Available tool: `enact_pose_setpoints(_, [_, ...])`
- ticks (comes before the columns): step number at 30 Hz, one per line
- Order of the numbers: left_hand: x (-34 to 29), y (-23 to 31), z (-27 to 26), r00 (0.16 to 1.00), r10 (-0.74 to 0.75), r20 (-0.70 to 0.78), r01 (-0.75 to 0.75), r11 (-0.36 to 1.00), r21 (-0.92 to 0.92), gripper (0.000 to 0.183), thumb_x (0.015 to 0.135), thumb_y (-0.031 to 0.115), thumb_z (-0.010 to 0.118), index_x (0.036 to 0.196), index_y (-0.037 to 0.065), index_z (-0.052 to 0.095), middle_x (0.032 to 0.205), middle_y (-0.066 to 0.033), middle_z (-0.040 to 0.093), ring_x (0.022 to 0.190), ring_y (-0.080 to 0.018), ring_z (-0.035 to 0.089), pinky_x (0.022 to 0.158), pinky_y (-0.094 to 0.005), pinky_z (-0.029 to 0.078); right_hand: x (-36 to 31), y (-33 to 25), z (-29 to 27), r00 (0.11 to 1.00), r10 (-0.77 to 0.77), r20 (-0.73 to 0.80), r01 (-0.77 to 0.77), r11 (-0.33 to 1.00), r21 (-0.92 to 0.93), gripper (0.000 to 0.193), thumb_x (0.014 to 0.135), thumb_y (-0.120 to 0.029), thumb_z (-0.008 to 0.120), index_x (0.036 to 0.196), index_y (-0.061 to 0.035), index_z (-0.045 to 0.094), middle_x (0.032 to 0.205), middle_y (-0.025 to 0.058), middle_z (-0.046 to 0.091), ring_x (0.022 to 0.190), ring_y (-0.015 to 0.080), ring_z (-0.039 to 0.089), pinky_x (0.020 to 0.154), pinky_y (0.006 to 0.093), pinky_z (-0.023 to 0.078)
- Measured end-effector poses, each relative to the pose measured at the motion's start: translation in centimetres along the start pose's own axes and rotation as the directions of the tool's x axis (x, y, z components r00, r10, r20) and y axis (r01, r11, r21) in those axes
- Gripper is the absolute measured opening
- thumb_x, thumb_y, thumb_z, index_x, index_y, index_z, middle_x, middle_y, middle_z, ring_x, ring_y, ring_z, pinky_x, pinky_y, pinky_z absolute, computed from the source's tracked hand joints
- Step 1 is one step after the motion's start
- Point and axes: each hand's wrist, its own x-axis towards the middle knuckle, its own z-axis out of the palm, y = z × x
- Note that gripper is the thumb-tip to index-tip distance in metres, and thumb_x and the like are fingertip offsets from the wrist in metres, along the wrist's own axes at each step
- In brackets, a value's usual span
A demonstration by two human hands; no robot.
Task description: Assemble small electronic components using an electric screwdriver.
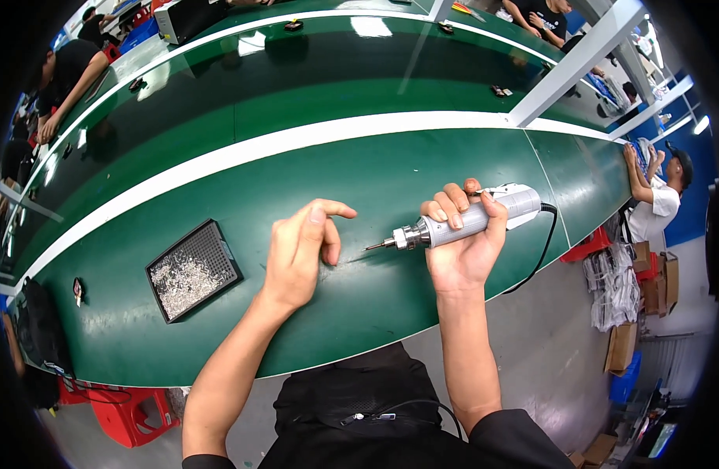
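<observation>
An electric screwdriver [473, 223] with a grey body lies in my right hand [465, 246], whose fingers are wrapped round it. Its thin bit points left, level above the green table [359, 313], and a black cord leaves its back end. My left hand [301, 250] hovers to the left of the bit tip, apart from it. The index finger there is stretched out, the others bend, and nothing shows between them. Left of that hand, a black tray [233, 266] holds many small silver screws [189, 281], with a grid of holes at its far end.
Beyond a white rail [297, 147] runs a dark green conveyor belt [297, 86] carrying small dark parts. A grey post [570, 66] rises at the far right. A small dark part [79, 291] and a black bag [43, 328] lie at the left. Other people work around.
</observation>
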Motion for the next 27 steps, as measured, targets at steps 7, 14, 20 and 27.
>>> enact_pose_setpoints(7, [0.1, -0.9, -0.4, 0.996, -0.077, -0.047, 0.084, 0.979, 0.184, 0.029, 0.099, 0.016, 0.05, 0.077, 0.0, 0.059, 0.05, -0.0013, 0.05, 0.045, -0.0054, 0.044, 0.044, -0.0245, 0.032, -0.8, -0.8, -1.2, 0.999, 0.009, -0.046, -0.007, 0.999, 0.04, 0.013, 0.087, -0.02, 0.055, 0.089, -0.0081, 0.05, 0.071, 0.0028, 0.043, 0.059, 0.0123, 0.038, 0.064, 0.0299, 0.036])
enact_pose_setpoints(14, [0.2, -1.1, 0.4, 0.994, -0.084, -0.073, 0.095, 0.984, 0.15, 0.023, 0.092, 0.011, 0.062, 0.073, 0.001, 0.055, 0.05, -0.0007, 0.05, 0.045, -0.0049, 0.043, 0.045, -0.0235, 0.032, -0.6, -1.7, -1.7, 0.999, 0.002, -0.054, 0.002, 0.997, 0.075, 0.013, 0.086, -0.019, 0.056, 0.089, -0.0083, 0.05, 0.072, 0.0028, 0.042, 0.059, 0.0123, 0.038, 0.065, 0.03, 0.036])
enact_pose_setpoints(20, [0.6, 0.1, 1.2, 0.998, -0.069, -0.003, 0.065, 0.927, 0.368, 0.035, 0.088, 0.008, 0.066, 0.058, 0.001, 0.048, 0.049, -0.0026, 0.05, 0.045, -0.0076, 0.047, 0.045, -0.0256, 0.036, -0.7, -3.8, -3.0, 0.998, -0.025, -0.052, 0.031, 0.992, 0.123, 0.014, 0.087, -0.021, 0.054, 0.091, -0.0073, 0.051, 0.071, 0.0036, 0.042, 0.059, 0.0137, 0.039, 0.065, 0.0309, 0.036])
enact_pose_setpoints(27, [8.2, 5.6, 6.7, 0.811, 0.376, 0.448, -0.581, 0.603, 0.547, 0.007, 0.082, 0.001, 0.064, 0.084, -0.001, 0.057, 0.067, -0.0118, 0.055, 0.068, -0.0299, 0.06, 0.055, -0.0347, 0.047, -1.9, -6.6, -3.9, 0.995, -0.101, -0.028, 0.103, 0.987, 0.125, 0.011, 0.086, -0.016, 0.056, 0.092, -0.0082, 0.05, 0.068, 0.0002, 0.039, 0.056, 0.0101, 0.038, 0.064, 0.0289, 0.035])
